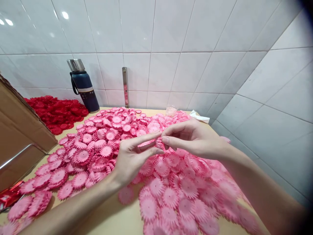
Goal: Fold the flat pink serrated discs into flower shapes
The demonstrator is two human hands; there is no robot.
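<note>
Pinches a small pink frilled piece (158, 143) between the narrowed fingers of the left hand (133, 156) and the nearly closed fingers of the right hand (198, 135), above the loose pink discs (107, 150), likely from both sides to steady something so light. Reaches over a pale yellow worktop (112, 212), with a red heap (61, 111) set apart beside a dark blue flask (86, 89) and a cardboard box (19, 130), perhaps to avoid mixing colours. Faces white tiled walls (168, 26) meeting in a corner, with a clear cup (171, 111) and white tissue (200, 117) near the worktop's far edge.
</note>
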